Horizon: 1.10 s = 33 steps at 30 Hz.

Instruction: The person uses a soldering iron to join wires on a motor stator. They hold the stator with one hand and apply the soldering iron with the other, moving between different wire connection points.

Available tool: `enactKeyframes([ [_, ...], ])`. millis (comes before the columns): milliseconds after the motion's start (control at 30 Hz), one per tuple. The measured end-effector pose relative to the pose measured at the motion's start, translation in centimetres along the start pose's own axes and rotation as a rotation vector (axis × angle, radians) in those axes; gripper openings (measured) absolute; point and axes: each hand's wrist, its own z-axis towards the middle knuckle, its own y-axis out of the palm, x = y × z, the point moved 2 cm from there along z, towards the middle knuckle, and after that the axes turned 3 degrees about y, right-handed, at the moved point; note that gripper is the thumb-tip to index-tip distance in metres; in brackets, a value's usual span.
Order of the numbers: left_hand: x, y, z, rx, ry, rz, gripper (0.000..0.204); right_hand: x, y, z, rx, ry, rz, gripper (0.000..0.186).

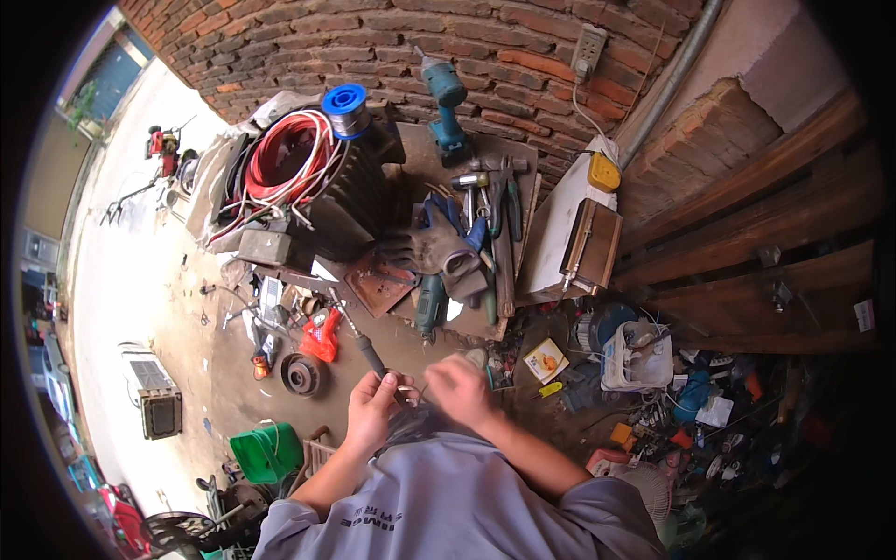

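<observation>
In front of my body, my left hand (371,409) is closed around the dark handle of a soldering iron (368,353). Its thin metal shaft points up and away to the left. Close by on the right is my right hand (459,390), blurred by motion, its fingers curled in. A thin light cord shows between the two hands; whether the right fingers grip it is hidden by the blur. Beyond the hands, a work surface carries grey work gloves (439,247), a green-handled power tool (430,303), a hammer (471,183) and pliers (510,207).
A blue solder spool (346,99) and coiled red and white wire (271,173) sit atop a dark machine. A teal drill (446,103) stands by the brick wall. A green bucket (266,455) is lower left; a white basket (638,357) stands amid floor clutter at right.
</observation>
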Motion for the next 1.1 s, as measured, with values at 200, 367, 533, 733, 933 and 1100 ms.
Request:
enactKeyframes([
  [200, -2.0, -5.1, -2.4, 0.009, 0.056, -0.094, 0.018, 9.9, 1.1, 5.2, -0.18, 0.284, -0.827, 0.061],
  [367, -3.2, -9.7, -4.7, 0.02, 0.081, -0.127, 0.017, 8.8, 2.7, 6.7, -0.354, 0.475, -1.02, 0.07],
  [533, -4.0, -13.1, -5.6, -0.001, 0.085, -0.152, 0.019, 9.1, 2.5, 7.1, -0.295, 0.441, -1.137, 0.056],
  [733, -3.2, -16.5, -6.0, 0.018, 0.084, -0.139, 0.02, 10.8, 4.3, 4.9, -0.245, 0.241, -1.278, 0.03],
  [933, -2.8, -18.3, -6.5, 0.007, 0.1, -0.173, 0.019, 9.3, 3.8, -0.2, -0.286, 0.2, -1.378, 0.024],
  [1100, -3.3, -19.2, -6.7, 0.022, 0.092, -0.18, 0.02, 3.8, 1.8, -6.6, -0.056, 0.346, -1.288, 0.025],
])
